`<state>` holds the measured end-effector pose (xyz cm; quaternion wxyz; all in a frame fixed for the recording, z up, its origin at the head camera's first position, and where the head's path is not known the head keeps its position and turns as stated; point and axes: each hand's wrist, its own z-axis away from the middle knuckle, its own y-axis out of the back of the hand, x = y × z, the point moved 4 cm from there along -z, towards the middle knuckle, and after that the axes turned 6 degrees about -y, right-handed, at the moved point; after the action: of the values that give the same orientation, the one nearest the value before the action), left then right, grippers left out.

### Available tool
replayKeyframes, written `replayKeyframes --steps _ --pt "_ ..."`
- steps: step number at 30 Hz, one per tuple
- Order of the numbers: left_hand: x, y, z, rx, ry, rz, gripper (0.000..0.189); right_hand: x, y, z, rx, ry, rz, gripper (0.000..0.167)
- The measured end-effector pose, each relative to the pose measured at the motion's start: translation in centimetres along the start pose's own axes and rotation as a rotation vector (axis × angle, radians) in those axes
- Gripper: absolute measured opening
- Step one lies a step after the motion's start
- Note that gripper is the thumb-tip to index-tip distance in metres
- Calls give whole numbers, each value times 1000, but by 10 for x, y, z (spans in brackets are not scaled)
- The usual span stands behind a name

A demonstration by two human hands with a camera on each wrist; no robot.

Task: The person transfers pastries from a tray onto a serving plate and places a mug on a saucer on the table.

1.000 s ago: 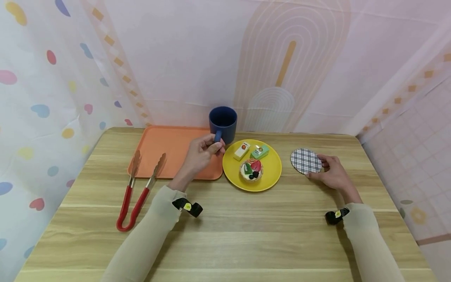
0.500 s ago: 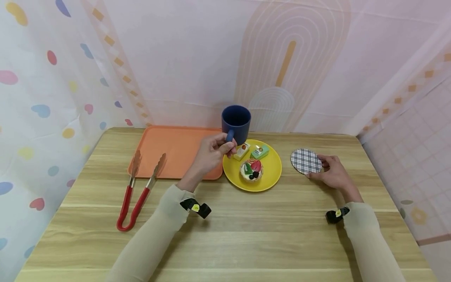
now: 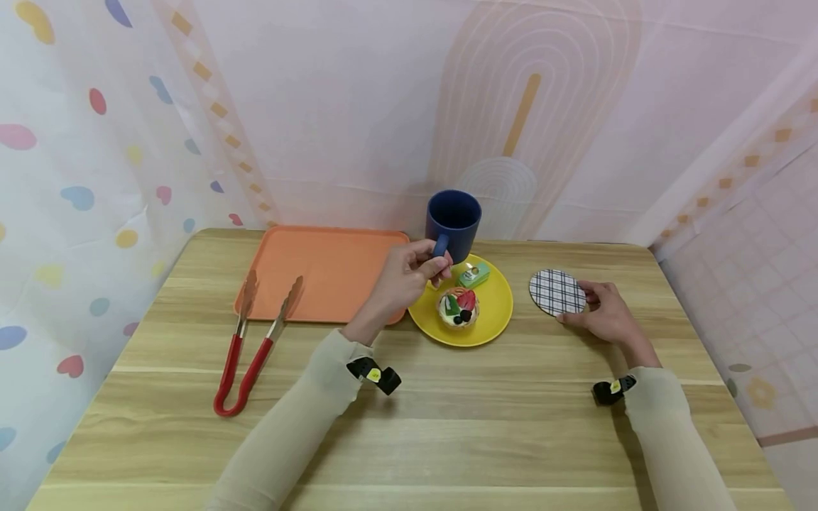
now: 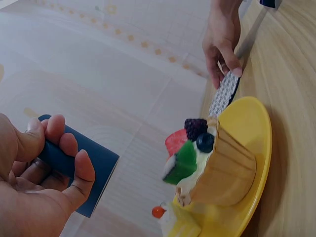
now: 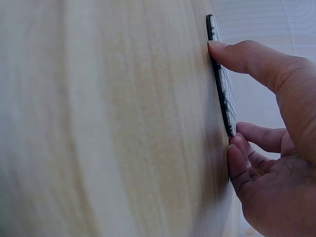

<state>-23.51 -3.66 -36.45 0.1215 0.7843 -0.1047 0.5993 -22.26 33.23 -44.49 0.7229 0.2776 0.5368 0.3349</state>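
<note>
My left hand [image 3: 409, 275] grips a dark blue mug [image 3: 455, 221] by its handle, upright above the back of the yellow plate [image 3: 492, 323]. The left wrist view shows the fingers curled round the handle, with the mug [image 4: 101, 170] off the plate. On that plate sit a fruit tart [image 3: 457, 308], a green cake slice [image 3: 473, 275] and a pale yellow cake slice [image 4: 180, 222], which the left hand hides in the head view. At the right, my right hand [image 3: 603, 312] holds a round plaid coaster [image 3: 554, 292] by its edge, thumb and fingers on its rim, low at the tabletop.
An orange tray [image 3: 326, 273] lies left of the plate. Red-handled tongs [image 3: 246, 369] rest with their tips over the tray's front left corner. Patterned cloth [image 3: 358, 106] hangs behind the wooden table [image 3: 479, 426] and along both sides.
My left hand has carried the mug rightward, from the tray's back right corner to over the back of the plate. The right hand and coaster have stayed put.
</note>
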Motion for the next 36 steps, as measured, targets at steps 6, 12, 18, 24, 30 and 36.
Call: replayKeyframes --steps 6,12,18,24,30,36 --pt "-1 -13 -3 -10 -1 0 17 1 0 1 -2 1 0 95" --pt "-5 -26 -4 -31 17 6 16 2 0 2 -9 -1 0 94" --pt "-8 -36 -7 -39 21 -23 13 0 0 1 -9 -6 -5 94" --pt "-11 -48 -11 -56 35 -33 14 -1 0 1 -3 -5 -1 94" --pt "-14 -61 -16 -55 46 -24 15 1 0 0 -6 -9 -4 95" --pt "-19 -75 -21 -67 47 11 13 2 2 0 -3 -8 3 95"
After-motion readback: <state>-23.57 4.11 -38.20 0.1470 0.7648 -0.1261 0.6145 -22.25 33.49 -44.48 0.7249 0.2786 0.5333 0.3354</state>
